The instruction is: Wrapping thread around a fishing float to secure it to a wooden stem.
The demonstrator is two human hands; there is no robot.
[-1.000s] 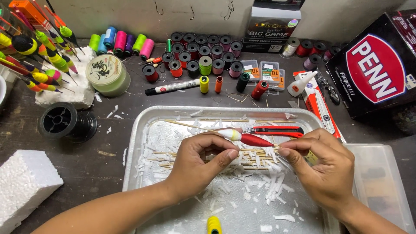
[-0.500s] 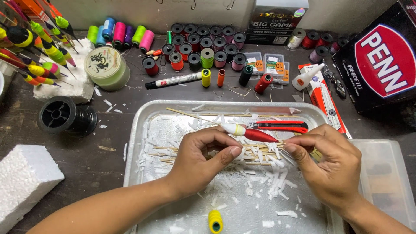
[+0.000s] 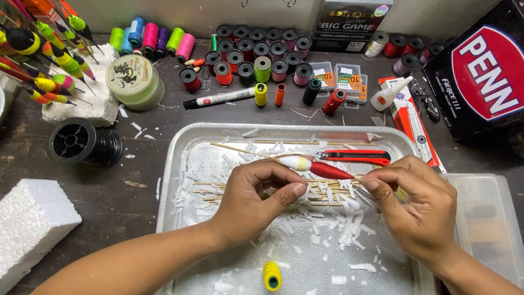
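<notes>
While both hands are working above a metal tray (image 3: 173,164), a fishing float (image 3: 314,165) — white and yellow at one end, red at the other — is lying level between them. The left hand (image 3: 256,199) is curling around the float's pale end, thumb and forefinger pinching it, and a thin wooden stem is sticking out past that hand's knuckles, up and away from the person. The right hand (image 3: 417,210) is closing its fingertips on the fine point at the red end, so the float is hanging just above the tray rather than resting in it.

Under both hands, white foam shavings (image 3: 338,235) and a scatter of bamboo sticks (image 3: 218,188) are covering the tray floor. Just beyond the right hand's fingertips a red utility knife (image 3: 355,157) is lying in the tray. Near the left wrist, toward the person, a yellow thread spool (image 3: 272,276) is sitting among the shavings.

Farther out past the hands, on the dark counter (image 3: 125,202), rows of thread spools (image 3: 262,57) are standing, with a black marker (image 3: 218,99) lying before them. Out beyond the left forearm a black reel (image 3: 82,143) is sitting — and nearer, a white foam block (image 3: 30,226). Finished floats (image 3: 46,60) are standing stuck in another foam piece far off to the left hand's side.
</notes>
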